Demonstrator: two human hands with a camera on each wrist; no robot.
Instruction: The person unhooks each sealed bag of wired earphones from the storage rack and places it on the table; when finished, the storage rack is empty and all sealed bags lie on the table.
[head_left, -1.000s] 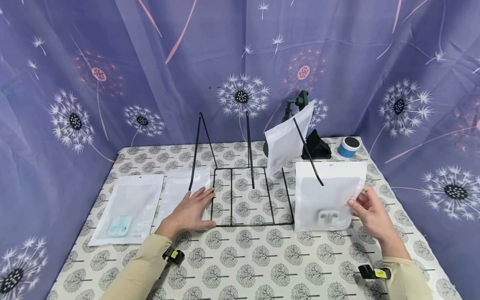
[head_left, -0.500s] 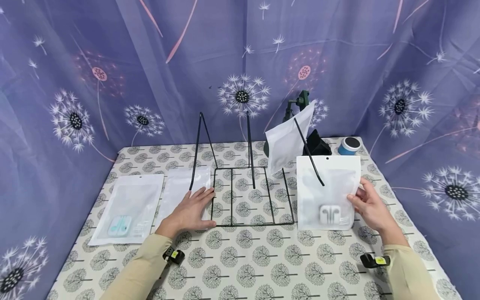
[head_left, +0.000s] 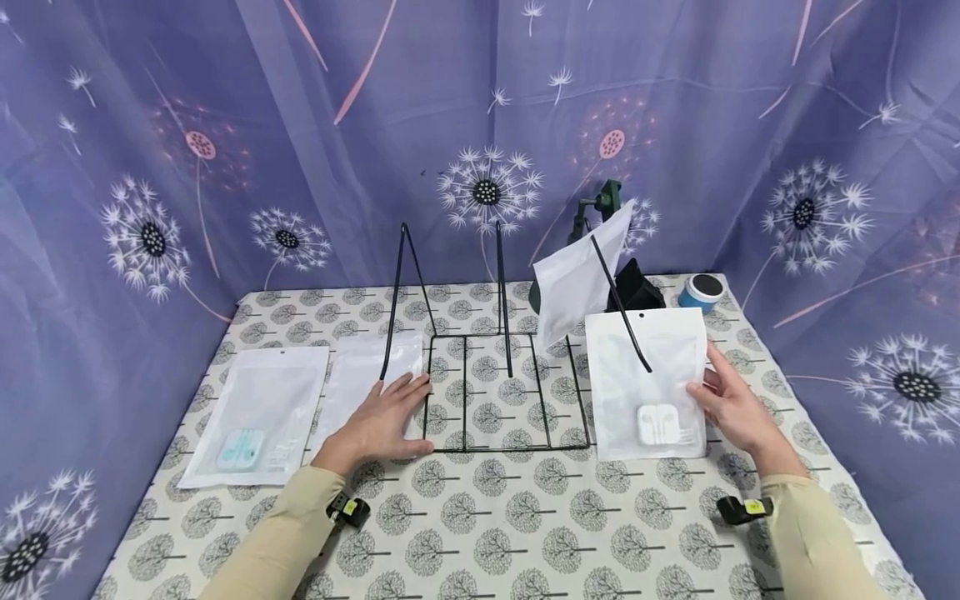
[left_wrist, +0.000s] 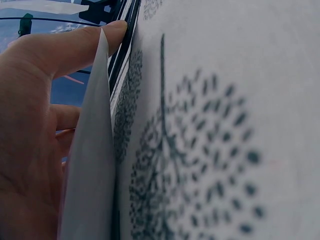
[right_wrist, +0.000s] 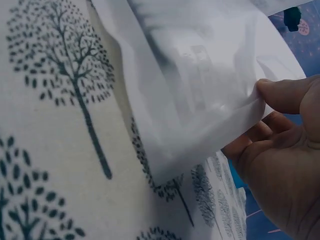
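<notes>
at the right end of the rack (head_left: 504, 300), i see right hand (head_left: 738, 412) pinching the bag (head_left: 622, 400) by its side; left hand (head_left: 382, 423) rests, fingers loose, at the left. bag probably light, floppy, slick: best held by edges.

white bag (head_left: 637, 392) in the right grip (head_left: 738, 408); black rack (head_left: 505, 317) beside the left grip (head_left: 381, 421); grey trees (head_left: 491, 477) on the off-white bench (head_left: 525, 546) under both; white dandelions (head_left: 487, 192) on the purple curtain (head_left: 360, 192) beyond.

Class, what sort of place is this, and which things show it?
Probably a small curtained-off workspace: a purple curtain hangs behind and beside a cloth-covered table, on which a black wire rack stands.
</notes>
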